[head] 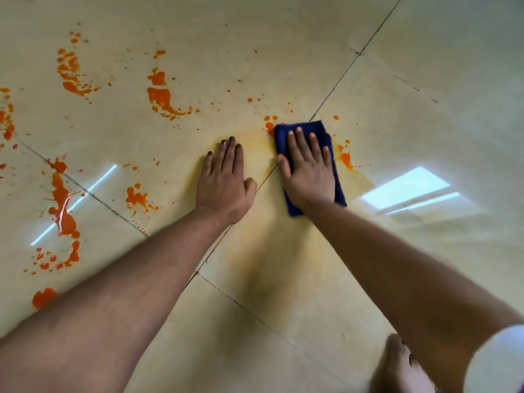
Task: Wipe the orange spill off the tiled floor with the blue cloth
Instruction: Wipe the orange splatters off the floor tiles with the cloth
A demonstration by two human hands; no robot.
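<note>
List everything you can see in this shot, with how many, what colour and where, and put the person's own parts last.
cloth: one, dark blue, folded flat on the floor at centre, under the right hand.
spill: many orange splashes and drops, mostly left and upper left, a few at the cloth's far and right edges.
smear: one, faint yellow-orange film, between the hands and toward the camera.
floor: cream glossy tiles with dark grout lines, filling the view.
reflections: bright white light patches, right of the cloth and at left.
left hand: one, flat on bare tile, fingers straight.
right hand: one, flat on the cloth, pressing it down.
foot: one, bare, bottom right.
sleeve: one, white, bottom right corner.
</note>
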